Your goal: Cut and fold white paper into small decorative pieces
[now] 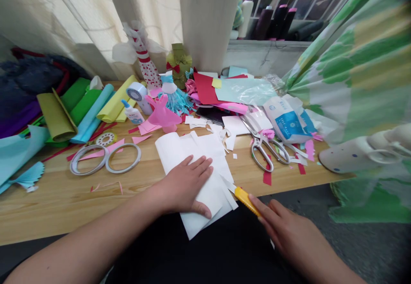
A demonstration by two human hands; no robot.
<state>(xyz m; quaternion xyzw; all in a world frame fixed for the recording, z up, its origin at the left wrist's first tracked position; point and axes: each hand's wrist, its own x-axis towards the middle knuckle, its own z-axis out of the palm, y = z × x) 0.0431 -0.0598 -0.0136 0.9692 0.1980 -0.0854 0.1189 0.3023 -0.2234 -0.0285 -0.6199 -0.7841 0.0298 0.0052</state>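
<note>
Left hand [183,185] flat and open on white paper [201,226], lower center; right hand [282,232] clenched on yellow cutter [245,200], long axis running up-left, tip at paper's right edge, right hand nearer.

white paper sheet [192,144]: flat, slit into strips along right edge | yellow utility knife [245,200]: angled, blade hidden

Plain white paper sheet [210,194]. Solid yellow plastic utility knife [245,200]. Solid pink paper dress cutout [162,112]. White paper cone [146,65]: red stripes up top, red speckles below. Hanging cloth [334,74]: green blotches, cream-yellow bands.
</note>
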